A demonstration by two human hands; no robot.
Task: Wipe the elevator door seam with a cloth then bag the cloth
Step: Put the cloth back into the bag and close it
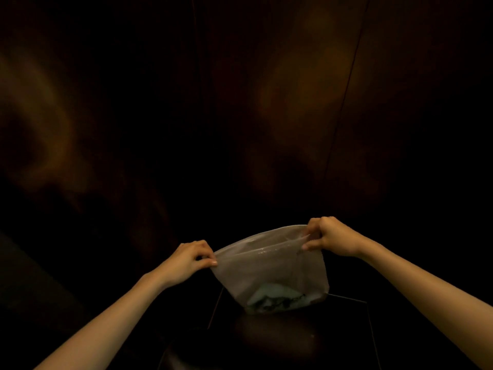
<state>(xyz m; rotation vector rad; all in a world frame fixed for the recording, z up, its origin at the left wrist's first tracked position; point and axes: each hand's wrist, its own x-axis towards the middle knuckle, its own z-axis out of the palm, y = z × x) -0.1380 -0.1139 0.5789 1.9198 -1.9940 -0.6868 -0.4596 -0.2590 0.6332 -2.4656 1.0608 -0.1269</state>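
Two hands (190,259) (332,237) pinch bag (272,273) rim, cloth (277,297) inside.

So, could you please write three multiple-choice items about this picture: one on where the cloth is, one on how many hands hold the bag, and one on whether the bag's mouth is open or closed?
1. Where is the cloth?
A. draped over the left forearm
B. at the bottom of the bag
C. lying on the floor beside the bag

2. How many hands hold the plastic bag?
A. none
B. one
C. two

3. What is the state of the bag's mouth?
A. pulled open
B. knotted shut
C. folded flat

Answers:
1 B, the pale cloth shows through the translucent plastic low in the bag.
2 C, the left hand and right hand each pinch one end of the rim.
3 A, the two rim edges stand apart.
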